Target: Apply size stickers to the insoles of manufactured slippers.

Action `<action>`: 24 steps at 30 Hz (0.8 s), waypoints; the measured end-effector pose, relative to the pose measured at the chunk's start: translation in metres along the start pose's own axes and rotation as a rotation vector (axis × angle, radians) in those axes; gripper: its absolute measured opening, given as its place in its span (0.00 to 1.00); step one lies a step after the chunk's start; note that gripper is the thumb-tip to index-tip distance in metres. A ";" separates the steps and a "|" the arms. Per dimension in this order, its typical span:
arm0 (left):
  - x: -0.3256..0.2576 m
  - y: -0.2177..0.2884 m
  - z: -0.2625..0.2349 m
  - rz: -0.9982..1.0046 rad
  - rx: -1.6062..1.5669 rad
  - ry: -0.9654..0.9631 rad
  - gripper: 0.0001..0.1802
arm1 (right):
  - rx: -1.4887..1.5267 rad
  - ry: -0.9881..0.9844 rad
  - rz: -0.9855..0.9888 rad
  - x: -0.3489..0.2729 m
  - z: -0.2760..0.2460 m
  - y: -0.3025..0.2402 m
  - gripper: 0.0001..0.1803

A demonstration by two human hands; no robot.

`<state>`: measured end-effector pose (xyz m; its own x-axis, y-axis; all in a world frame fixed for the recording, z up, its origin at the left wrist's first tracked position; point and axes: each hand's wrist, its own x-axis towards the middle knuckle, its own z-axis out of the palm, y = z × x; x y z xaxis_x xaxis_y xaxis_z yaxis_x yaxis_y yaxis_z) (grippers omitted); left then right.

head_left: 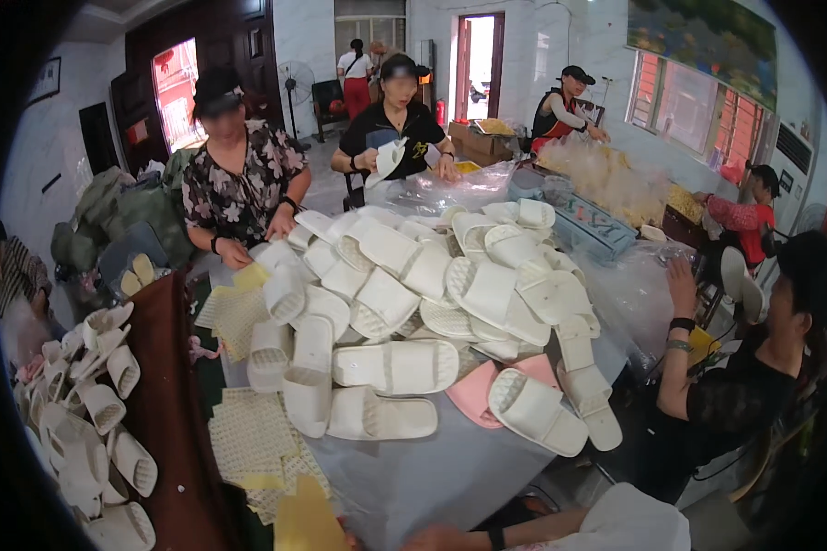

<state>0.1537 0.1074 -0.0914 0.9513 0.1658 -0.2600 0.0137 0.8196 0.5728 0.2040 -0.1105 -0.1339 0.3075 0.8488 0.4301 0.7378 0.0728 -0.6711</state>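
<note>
a plain yellow sheet (305, 519) shows at the lower edge of the frame, left of centre.
its upper edge is uneven and overlaps patterned pale sheets (251, 433). the right hand (432, 540), to its right, is cut off by the lower edge, so i cannot tell its grip; the left hand cannot be made out. mid-frame, white slippers (395, 365) with textured footbeds lie heaped, pink slippers (473, 397) among them, on a grey tabletop (413, 477).

White slippers (395, 365) heap the table (404, 487); pink slippers (473, 399) peek out; patterned sheets (248, 436) lie nearby; a hand (436, 539) shows below.
</note>
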 end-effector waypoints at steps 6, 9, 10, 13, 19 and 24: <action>-0.005 -0.022 0.016 -0.025 -0.004 -0.004 0.21 | 0.065 0.000 0.164 0.007 -0.011 0.005 0.06; -0.011 -0.018 0.020 -0.034 0.028 -0.004 0.21 | 0.059 0.042 0.047 0.012 -0.021 0.005 0.12; -0.012 -0.016 0.021 -0.033 0.040 -0.004 0.21 | 0.070 0.052 0.041 0.012 -0.019 0.006 0.12; -0.013 -0.015 0.020 -0.054 0.043 -0.025 0.22 | 0.077 0.051 0.020 0.011 -0.017 0.009 0.12; -0.007 -0.011 0.018 -0.044 0.024 -0.075 0.22 | 0.070 0.067 0.009 0.018 -0.027 0.001 0.11; 0.003 -0.011 0.016 -0.051 -0.001 -0.117 0.22 | 0.097 0.109 0.012 0.018 -0.025 -0.002 0.12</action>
<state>0.1612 0.0895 -0.0859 0.9788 0.0591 -0.1959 0.0623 0.8257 0.5606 0.2228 -0.1089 -0.1095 0.3835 0.7881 0.4815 0.6739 0.1177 -0.7294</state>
